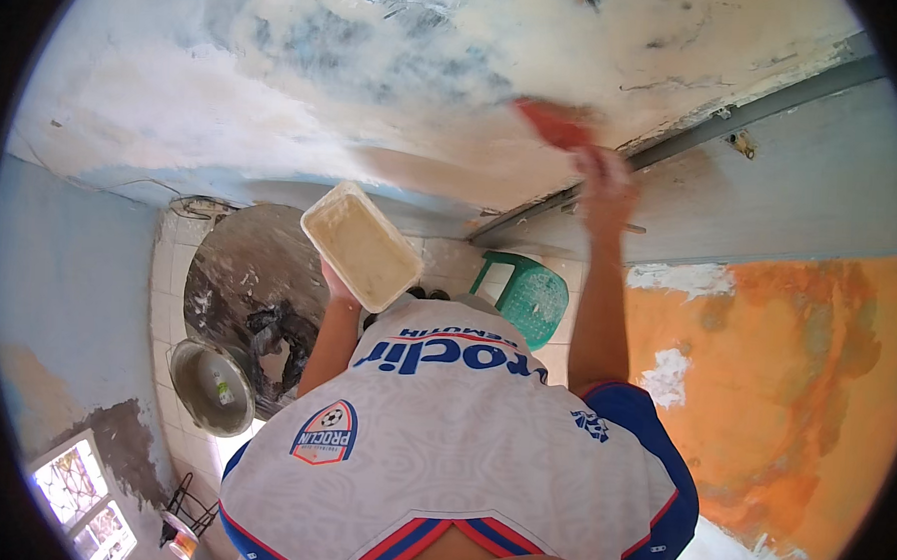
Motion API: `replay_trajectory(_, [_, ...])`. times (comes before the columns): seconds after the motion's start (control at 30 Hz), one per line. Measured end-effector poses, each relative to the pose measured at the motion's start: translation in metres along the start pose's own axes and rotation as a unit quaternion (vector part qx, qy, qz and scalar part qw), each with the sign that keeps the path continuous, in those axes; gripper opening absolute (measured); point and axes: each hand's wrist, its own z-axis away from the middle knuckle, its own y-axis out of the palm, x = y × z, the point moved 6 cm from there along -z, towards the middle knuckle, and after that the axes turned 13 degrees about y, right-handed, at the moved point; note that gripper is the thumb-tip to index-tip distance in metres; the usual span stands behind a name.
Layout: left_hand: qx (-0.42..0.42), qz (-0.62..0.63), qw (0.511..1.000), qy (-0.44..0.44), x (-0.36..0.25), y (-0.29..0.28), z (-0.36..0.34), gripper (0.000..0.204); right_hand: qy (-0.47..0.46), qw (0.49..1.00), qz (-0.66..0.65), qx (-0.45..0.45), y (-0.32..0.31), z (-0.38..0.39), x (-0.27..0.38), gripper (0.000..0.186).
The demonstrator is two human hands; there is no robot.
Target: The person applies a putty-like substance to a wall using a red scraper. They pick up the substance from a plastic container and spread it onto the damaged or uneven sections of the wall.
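Observation:
My right hand (606,192) is raised at the upper right, its fingers closed around the handle of a red putty scraper (558,125). The scraper's blade is at the patchy white and blue wall (407,88), a little blurred by motion. Lower and to the left, my left hand (338,283) grips a whitish rectangular tub (387,226) from its left side. The tub is tilted with its opening in view, and a beige paste coats its inside. Most of my left hand's fingers are hidden behind the tub.
Below the tub, a round dark board (234,271) carries crumpled black plastic (276,338). A grey bucket (188,394) stands by it, and a green plastic stool (538,304) at centre right. A grey strip (776,109) crosses the wall; an orange wall (794,395) lies right.

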Motion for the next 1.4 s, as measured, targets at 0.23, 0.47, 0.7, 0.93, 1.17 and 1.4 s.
replay_trajectory(0.23, [-0.001, 0.004, 1.000, 0.004, 0.003, 0.006, -0.001, 0.064, 0.017, 0.983, -0.184, -0.014, -0.090, 0.017, 0.049, 0.015])
replay_trajectory(0.47, [0.038, 0.024, 0.999, 0.016, 0.001, 0.016, 0.002, 0.063, 0.048, 0.993, 0.010, 0.105, 0.059, 0.019, 0.020, 0.021])
replay_trajectory(0.7, [0.018, 0.048, 0.998, 0.031, -0.012, 0.018, 0.011, 0.061, 0.046, 0.937, -0.323, -0.125, -0.111, -0.009, 0.021, 0.018])
replay_trajectory(0.93, [-0.010, -0.008, 0.999, 0.040, -0.016, 0.011, 0.003, 0.056, 0.001, 0.984, -0.053, 0.168, 0.087, 0.057, 0.023, 0.022])
replay_trajectory(1.17, [-0.016, 0.016, 0.999, 0.037, -0.022, 0.030, 0.012, 0.056, 0.096, 0.984, -0.144, 0.030, 0.028, 0.006, 0.007, 0.025])
replay_trajectory(1.4, [-0.021, 0.018, 0.999, 0.020, -0.015, 0.023, 0.013, 0.057, 0.052, 0.982, -0.179, 0.026, -0.026, 0.035, 0.034, 0.024])
